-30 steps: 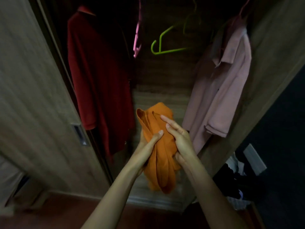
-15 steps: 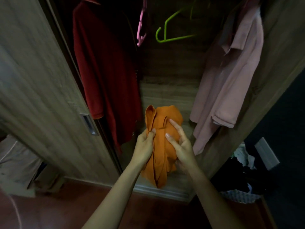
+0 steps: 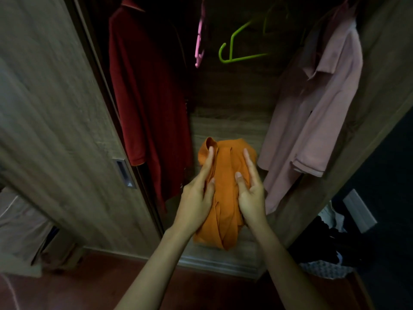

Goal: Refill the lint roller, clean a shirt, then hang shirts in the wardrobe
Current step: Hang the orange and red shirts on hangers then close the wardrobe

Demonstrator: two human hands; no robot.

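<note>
In front of the open wardrobe (image 3: 384, 70), at the centre of the view, the person holds a bunched orange shirt (image 3: 225, 198) in the air between both hands. The cloth is matte and soft, gathered into a long, lumpy bundle with lengthwise folds. Its collar stands in a rounded loop at the bundle's eleven o'clock.

The left hand (image 3: 195, 202) grasps the nine o'clock edge. Its thumb presses the front and its forefinger lies straight along the collar, while the other fingers are hidden behind the cloth. The right hand (image 3: 251, 198) grasps the three o'clock edge in the same way, with the thumb in front, the forefinger straight and the rest out of sight.

At eleven o'clock from the bundle a dark red shirt (image 3: 147, 97) hangs long and limp. At two o'clock hangs a dusty pink polo shirt (image 3: 312, 121), its collar open and its short sleeve ending in a ribbed cuff. Between them, at twelve o'clock, are a thin pink plastic hanger (image 3: 199, 41) seen edge-on and a lime-green plastic hanger (image 3: 241, 57) with an upturned end.

The wardrobe is grey-brown wood-grain laminate. Its sliding door (image 3: 55, 108) at nine o'clock carries a recessed rectangular metal handle (image 3: 124, 173). The floor (image 3: 93, 285) is dark reddish. At four o'clock a patterned basket (image 3: 328, 268) holds dark and white clothes, and at eight o'clock the pale shapes are too blurred to tell.
</note>
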